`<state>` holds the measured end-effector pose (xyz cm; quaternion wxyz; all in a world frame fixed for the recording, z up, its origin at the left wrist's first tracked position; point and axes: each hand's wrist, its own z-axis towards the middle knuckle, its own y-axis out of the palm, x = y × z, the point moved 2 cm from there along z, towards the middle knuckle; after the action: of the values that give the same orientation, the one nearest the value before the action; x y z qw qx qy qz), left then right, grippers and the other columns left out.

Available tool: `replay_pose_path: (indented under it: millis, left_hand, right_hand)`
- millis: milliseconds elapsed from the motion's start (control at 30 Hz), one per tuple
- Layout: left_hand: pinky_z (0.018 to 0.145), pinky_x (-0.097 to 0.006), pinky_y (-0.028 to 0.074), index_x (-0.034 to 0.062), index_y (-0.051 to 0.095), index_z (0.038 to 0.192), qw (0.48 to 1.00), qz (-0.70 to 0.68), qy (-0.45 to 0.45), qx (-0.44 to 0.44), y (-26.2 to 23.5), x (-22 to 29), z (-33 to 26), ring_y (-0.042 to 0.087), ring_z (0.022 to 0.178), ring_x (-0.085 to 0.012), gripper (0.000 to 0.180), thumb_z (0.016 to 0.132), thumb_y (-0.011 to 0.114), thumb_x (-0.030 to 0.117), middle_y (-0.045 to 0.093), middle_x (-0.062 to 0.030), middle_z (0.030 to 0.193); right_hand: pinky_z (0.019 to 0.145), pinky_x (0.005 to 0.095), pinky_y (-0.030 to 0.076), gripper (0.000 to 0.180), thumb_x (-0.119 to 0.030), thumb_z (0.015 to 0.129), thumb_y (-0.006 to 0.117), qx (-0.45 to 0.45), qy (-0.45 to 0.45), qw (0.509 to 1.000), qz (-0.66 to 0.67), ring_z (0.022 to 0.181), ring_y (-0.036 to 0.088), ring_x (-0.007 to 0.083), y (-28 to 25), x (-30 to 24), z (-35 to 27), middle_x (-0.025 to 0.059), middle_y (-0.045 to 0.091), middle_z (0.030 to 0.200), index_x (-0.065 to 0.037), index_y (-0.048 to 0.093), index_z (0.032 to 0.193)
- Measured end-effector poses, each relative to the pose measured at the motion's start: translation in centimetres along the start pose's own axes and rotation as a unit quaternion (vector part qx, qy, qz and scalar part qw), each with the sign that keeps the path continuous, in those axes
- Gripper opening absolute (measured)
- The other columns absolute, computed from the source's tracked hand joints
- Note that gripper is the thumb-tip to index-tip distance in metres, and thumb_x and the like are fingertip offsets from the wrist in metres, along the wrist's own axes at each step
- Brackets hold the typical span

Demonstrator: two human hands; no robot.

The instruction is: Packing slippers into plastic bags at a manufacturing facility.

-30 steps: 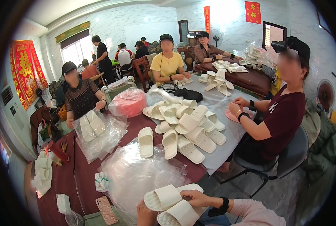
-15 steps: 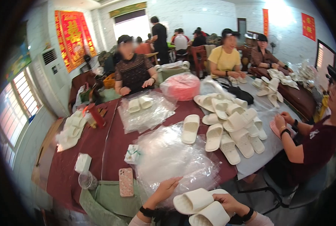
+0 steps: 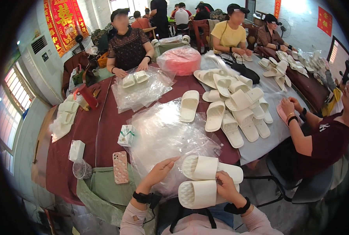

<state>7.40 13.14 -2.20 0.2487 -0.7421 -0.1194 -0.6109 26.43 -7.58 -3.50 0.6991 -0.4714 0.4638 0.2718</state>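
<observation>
A pair of white slippers [image 3: 200, 192] is in my right hand [image 3: 226, 187], which grips them near the middle, where their straps end. They lie side by side, toes to the left, just over the table's near edge. My left hand [image 3: 160, 171] is open, fingers stretched toward the slippers, at the near side of a stack of clear plastic bags [image 3: 162, 135]. I cannot tell whether it touches the bags. One white slipper [image 3: 189, 106] rests at the stack's far right edge, beside a heap of white slippers [image 3: 241, 101].
Left of the bags are a small white-green box [image 3: 126, 136], a patterned phone [image 3: 120, 167], a white box [image 3: 77, 150] and a plastic cup [image 3: 82, 169]. A plastic-wrapped pink bundle [image 3: 180, 61] stands at the back. Co-workers sit across and at right, one holding a pink slipper [image 3: 283, 113].
The view has tipped down, so more of my arms and lap shows. The held slippers have levelled out, side by side. Across the table, a person's hands have come closer to a white pair.
</observation>
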Motion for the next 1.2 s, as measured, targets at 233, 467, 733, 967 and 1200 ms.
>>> replay_pose_path:
  millis: [233,467,733,967,1200]
  left_hand:
    - [0.097,-0.035,0.037,0.0015,0.044,0.133,0.963,0.242,0.109,0.04,3.5,2.5,-2.9,0.049,0.117,-0.0331,0.048,0.088,0.056,0.016,0.051,-0.0231,0.127]
    - [0.096,-0.042,0.039,0.0018,0.037,0.136,0.956,0.24,0.139,0.093,3.7,-0.7,-2.8,0.05,0.114,-0.0393,0.05,0.089,0.051,0.012,0.05,-0.0267,0.124]
    - [0.102,-0.054,0.027,0.0038,0.042,0.133,0.885,0.416,0.176,0.114,7.7,3.2,-3.0,0.036,0.124,-0.0459,0.047,0.088,0.051,0.013,0.039,-0.0191,0.139]
    - [0.101,-0.064,0.016,0.0105,0.042,0.135,0.863,0.448,0.222,0.074,10.4,4.8,-3.4,0.031,0.127,-0.0453,0.05,0.086,0.053,0.017,0.037,-0.0139,0.141]
    - [0.103,-0.064,0.015,0.0187,0.049,0.131,0.876,0.402,0.265,0.003,12.4,4.3,-4.4,0.031,0.128,-0.0427,0.05,0.083,0.058,0.018,0.037,-0.0083,0.142]
  right_hand:
    - [0.075,0.0405,0.042,0.026,-0.001,0.071,0.058,0.008,-0.016,1.0,0.002,0.085,0.053,0.0346,1.9,0.0,0.2,0.0146,0.059,0.092,-0.002,0.06,0.097]
    - [0.074,0.0431,0.041,0.024,0.002,0.069,0.055,0.031,-0.04,0.997,-0.064,0.084,0.052,0.0368,2.8,0.4,0.0,0.017,0.057,0.089,0.0,0.058,0.093]
    - [0.073,0.044,0.041,0.022,0.003,0.068,0.056,0.193,-0.075,0.97,-0.128,0.083,0.053,0.0377,4.0,-0.3,1.1,0.0197,0.058,0.089,0.001,0.057,0.09]
    - [0.07,0.0439,0.04,0.025,-0.012,0.072,0.063,0.212,-0.19,0.94,-0.186,0.081,0.053,0.0362,5.2,-1.4,2.0,0.0162,0.059,0.087,0.0,0.059,0.093]
    - [0.078,0.0458,0.04,0.035,-0.021,0.081,0.059,0.227,-0.236,0.938,-0.112,0.09,0.054,0.0369,6.4,0.2,2.4,0.0197,0.057,0.098,0.002,0.053,0.106]
